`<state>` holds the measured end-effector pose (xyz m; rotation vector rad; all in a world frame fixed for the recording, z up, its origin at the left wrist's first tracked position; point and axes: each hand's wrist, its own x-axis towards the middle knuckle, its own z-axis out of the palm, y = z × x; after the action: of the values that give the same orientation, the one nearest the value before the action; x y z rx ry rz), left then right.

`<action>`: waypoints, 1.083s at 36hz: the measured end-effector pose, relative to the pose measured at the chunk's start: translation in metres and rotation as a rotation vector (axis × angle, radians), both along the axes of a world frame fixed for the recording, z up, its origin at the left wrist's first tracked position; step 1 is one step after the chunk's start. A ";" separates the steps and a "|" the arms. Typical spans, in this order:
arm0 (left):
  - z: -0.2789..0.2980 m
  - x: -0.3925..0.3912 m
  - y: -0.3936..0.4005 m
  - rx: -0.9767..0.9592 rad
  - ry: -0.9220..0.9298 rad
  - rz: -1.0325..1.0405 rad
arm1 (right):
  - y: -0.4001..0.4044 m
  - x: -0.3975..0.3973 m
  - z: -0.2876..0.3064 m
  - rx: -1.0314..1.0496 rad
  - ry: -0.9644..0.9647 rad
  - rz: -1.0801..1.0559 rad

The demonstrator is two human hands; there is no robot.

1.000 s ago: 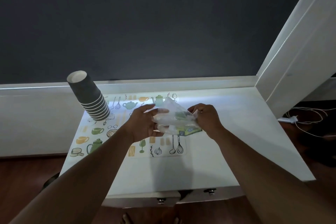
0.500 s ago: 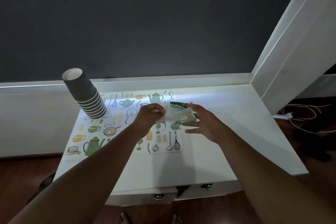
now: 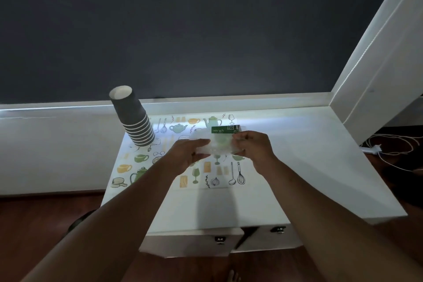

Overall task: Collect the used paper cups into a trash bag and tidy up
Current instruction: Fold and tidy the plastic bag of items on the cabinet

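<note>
A: What's the step in hand, as you read it?

B: Getting a bag out of the pack. Both hands are on the clear plastic pack of trash bags (image 3: 214,143), held just above the printed mat (image 3: 176,174) on the white tabletop (image 3: 309,167). The left hand (image 3: 191,152) lies along the pack's left end with its fingers fairly straight, pressing more than gripping. The right hand (image 3: 253,144) has its fingers curled and pinches the right edge below the green label (image 3: 225,129).

A: And the cups?

B: The stack of dark paper cups (image 3: 135,119) stands mouth-down at the far left of the mat, leaning a little, well apart from the hands. None is bagged yet, so I'd say the task is near its start.

A: How would you do this step well?

B: Steady the pack with the left, and let the right pull at a single layer of film. Thin plastic clings, so rubbing the edge between thumb and finger should part it. Keep clear of the stack: it's tall, light and probably easy to topple.

A: Textures?

B: The pack is soft, crinkled and translucent, its label stiff and flat. The cups look matte with white rolled rims, nested in a tapering column. The mat is smooth, printed with teapots, whisks and ladles
</note>
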<state>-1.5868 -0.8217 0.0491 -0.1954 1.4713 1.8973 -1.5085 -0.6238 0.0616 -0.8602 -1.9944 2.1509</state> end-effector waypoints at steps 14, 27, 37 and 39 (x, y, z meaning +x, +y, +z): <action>0.003 -0.001 -0.184 -0.094 0.128 -0.052 | -0.150 -0.016 0.008 0.037 -0.168 0.053; 0.018 -0.012 -0.354 0.192 0.018 0.042 | -0.318 -0.045 0.013 -0.214 -0.047 0.220; -0.002 -0.061 -0.422 0.212 -0.118 0.157 | -0.385 -0.114 -0.003 -0.137 -0.087 0.255; -0.016 -0.069 -0.430 0.076 -0.028 0.174 | -0.398 -0.127 -0.012 -0.238 -0.109 0.282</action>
<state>-1.6554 -1.2520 0.0330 -0.3219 1.3996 2.0769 -1.6357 -1.0218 0.0496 -0.7784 -2.0470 2.5924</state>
